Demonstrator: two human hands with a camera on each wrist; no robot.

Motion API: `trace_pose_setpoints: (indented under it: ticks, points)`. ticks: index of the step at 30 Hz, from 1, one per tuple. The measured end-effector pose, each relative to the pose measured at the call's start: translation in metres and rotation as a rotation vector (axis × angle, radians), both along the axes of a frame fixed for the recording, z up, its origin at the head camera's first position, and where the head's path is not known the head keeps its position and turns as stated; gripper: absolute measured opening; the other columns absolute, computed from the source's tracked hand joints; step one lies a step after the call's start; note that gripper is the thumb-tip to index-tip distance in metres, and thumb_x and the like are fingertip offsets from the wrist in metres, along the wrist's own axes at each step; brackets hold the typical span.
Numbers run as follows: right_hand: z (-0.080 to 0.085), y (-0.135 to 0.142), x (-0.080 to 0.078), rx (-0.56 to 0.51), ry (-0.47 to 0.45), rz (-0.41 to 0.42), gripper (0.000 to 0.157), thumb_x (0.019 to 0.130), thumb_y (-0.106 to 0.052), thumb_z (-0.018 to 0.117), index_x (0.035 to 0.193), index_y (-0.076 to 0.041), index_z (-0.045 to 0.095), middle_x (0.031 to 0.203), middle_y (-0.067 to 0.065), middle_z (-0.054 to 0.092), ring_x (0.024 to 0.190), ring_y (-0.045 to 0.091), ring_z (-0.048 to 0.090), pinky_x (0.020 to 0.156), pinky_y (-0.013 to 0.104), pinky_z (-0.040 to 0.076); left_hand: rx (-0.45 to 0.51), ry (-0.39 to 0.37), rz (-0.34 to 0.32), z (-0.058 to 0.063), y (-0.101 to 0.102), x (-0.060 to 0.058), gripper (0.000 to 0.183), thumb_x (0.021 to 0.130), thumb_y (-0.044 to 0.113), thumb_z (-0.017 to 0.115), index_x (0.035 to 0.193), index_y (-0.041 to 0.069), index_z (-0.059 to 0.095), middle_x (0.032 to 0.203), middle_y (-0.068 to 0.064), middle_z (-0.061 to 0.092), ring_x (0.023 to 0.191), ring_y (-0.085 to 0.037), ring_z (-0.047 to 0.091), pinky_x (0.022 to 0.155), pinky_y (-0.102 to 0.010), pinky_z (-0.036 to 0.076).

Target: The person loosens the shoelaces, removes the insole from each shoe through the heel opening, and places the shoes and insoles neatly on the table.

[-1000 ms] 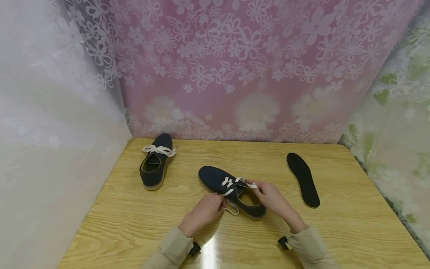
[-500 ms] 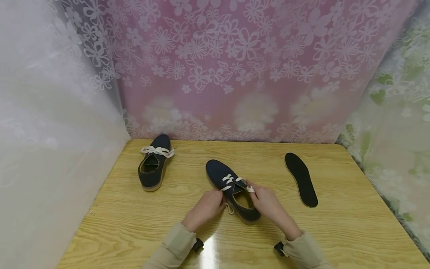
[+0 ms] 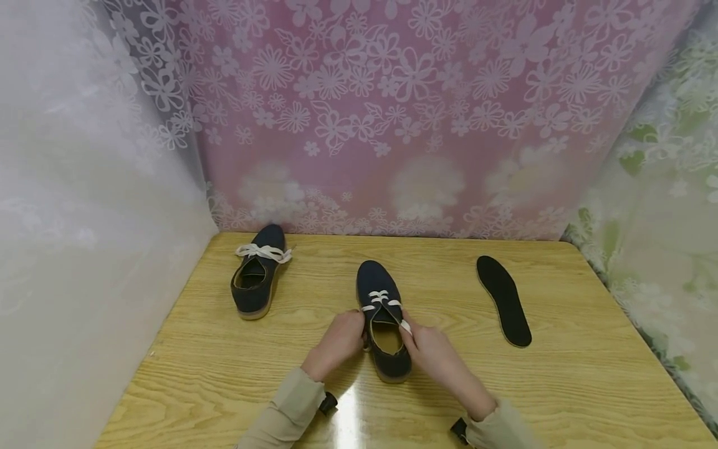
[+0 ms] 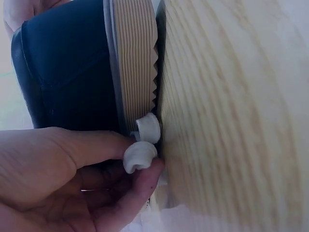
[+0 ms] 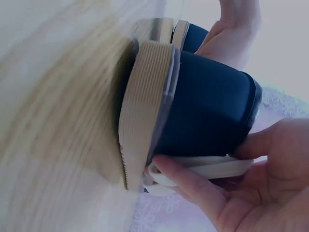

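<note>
A navy blue canvas shoe (image 3: 371,279) with a tan sole stands upright mid-table, toe pointing away from me. Its white lace is threaded through the eyelets, with the ends loose at both sides. At the shoe's left side my left hand (image 3: 338,342) pinches one lace end (image 4: 140,157) between thumb and finger, close to the sole. My right hand (image 3: 436,354) is against the right side, holding the other lace end (image 5: 215,168) with the thumb near the shoe's collar. Inside the open shoe, a yellowish bottom shows.
A matching navy shoe (image 3: 253,300), its white lace tied in a bow, stands at the back left. On the right lies a black insole (image 3: 505,302). Flowered curtains (image 3: 359,125) enclose the wooden table (image 3: 224,386) at the back and sides.
The shoe has turned clockwise, from its toe pointing left to pointing almost straight away from me. Both hands have moved along with it, still holding the lace ends.
</note>
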State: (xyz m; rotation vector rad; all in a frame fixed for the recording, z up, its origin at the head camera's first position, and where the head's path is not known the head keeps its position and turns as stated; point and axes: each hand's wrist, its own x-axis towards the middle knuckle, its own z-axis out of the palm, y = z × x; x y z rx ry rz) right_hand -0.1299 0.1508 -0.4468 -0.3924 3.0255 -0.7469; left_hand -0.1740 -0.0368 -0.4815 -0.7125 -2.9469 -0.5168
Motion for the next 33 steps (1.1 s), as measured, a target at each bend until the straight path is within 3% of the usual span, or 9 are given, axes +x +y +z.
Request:
trace_pose_setpoints:
  ticks: [4,7,9,11,14,18,21,27,33]
  points:
    - [0.004,0.003,-0.001,-0.023,-0.051,0.013,0.043,0.097,-0.022,0.047,0.136,-0.005,0.044,0.056,-0.001,0.046,0.042,0.009,0.032,0.043,0.022,0.029,0.005,-0.005,-0.005,-0.001,-0.003,0.0,0.018,0.072,0.004,0.065,0.068,0.013,0.05,0.068,-0.002,0.057,0.062,-0.017,0.056,0.053,-0.028,0.044]
    - [0.008,0.008,-0.004,-0.055,-0.042,0.043,0.042,0.096,-0.019,0.05,0.136,-0.007,0.045,0.092,0.01,0.065,0.057,0.012,0.049,0.054,0.026,0.037,0.03,-0.035,-0.024,-0.001,-0.007,0.0,0.013,0.075,0.007,0.064,0.073,0.013,0.052,0.066,0.0,0.056,0.06,-0.015,0.054,0.051,-0.027,0.042]
    - [0.009,0.01,-0.005,-0.078,-0.004,0.069,0.043,0.095,-0.016,0.051,0.136,-0.006,0.045,0.119,0.015,0.06,0.079,0.02,0.061,0.065,0.032,0.045,0.073,-0.055,-0.025,0.0,-0.01,0.0,0.012,0.077,0.009,0.065,0.074,0.014,0.054,0.064,0.003,0.053,0.059,-0.011,0.05,0.051,-0.024,0.039]
    - [0.008,0.012,-0.007,-0.093,0.023,0.095,0.044,0.095,-0.016,0.051,0.137,-0.005,0.044,0.131,0.017,0.051,0.103,0.028,0.059,0.079,0.04,0.048,0.142,-0.061,-0.009,0.001,-0.014,0.0,0.012,0.078,0.01,0.065,0.074,0.016,0.055,0.064,0.007,0.051,0.057,-0.007,0.045,0.051,-0.021,0.036]
    - [0.006,0.014,-0.01,-0.108,0.032,0.118,0.045,0.096,-0.017,0.049,0.139,-0.004,0.041,0.137,0.018,0.044,0.123,0.034,0.045,0.095,0.048,0.041,0.275,-0.015,0.044,0.003,-0.018,-0.001,0.009,0.079,0.012,0.066,0.077,0.017,0.06,0.068,0.009,0.053,0.061,-0.005,0.046,0.054,-0.019,0.038]
    - [0.0,0.013,-0.014,-0.102,-0.003,0.146,0.049,0.098,-0.024,0.045,0.141,-0.002,0.035,0.141,0.021,0.038,0.129,0.037,0.036,0.101,0.051,0.034,0.425,0.075,0.126,0.006,-0.02,-0.001,0.008,0.081,0.01,0.066,0.087,0.015,0.064,0.075,0.007,0.057,0.066,-0.007,0.053,0.059,-0.02,0.043]
    - [-0.003,0.01,-0.015,-0.102,-0.051,0.149,0.055,0.099,-0.032,0.042,0.143,-0.002,0.03,0.144,0.022,0.032,0.132,0.037,0.03,0.103,0.052,0.03,0.472,0.107,0.177,0.006,-0.017,-0.001,0.014,0.081,0.009,0.066,0.095,0.013,0.067,0.077,0.004,0.058,0.068,-0.008,0.058,0.06,-0.02,0.046]
    - [-0.009,0.007,-0.015,-0.13,-0.102,0.086,0.057,0.098,-0.032,0.043,0.145,-0.003,0.026,0.147,0.017,0.028,0.134,0.032,0.029,0.105,0.048,0.029,0.511,0.117,0.204,0.005,-0.006,0.009,0.028,0.083,0.006,0.065,0.112,0.007,0.066,0.095,-0.007,0.063,0.073,-0.014,0.064,0.06,-0.02,0.051]
    - [-0.012,0.003,-0.014,-0.151,-0.119,0.073,0.057,0.099,-0.032,0.041,0.145,-0.002,0.024,0.148,0.017,0.026,0.135,0.031,0.027,0.106,0.048,0.028,0.411,0.18,0.167,0.005,0.006,0.021,0.038,0.089,0.006,0.055,0.127,0.001,0.055,0.123,-0.016,0.058,0.106,-0.027,0.06,0.082,-0.036,0.051]
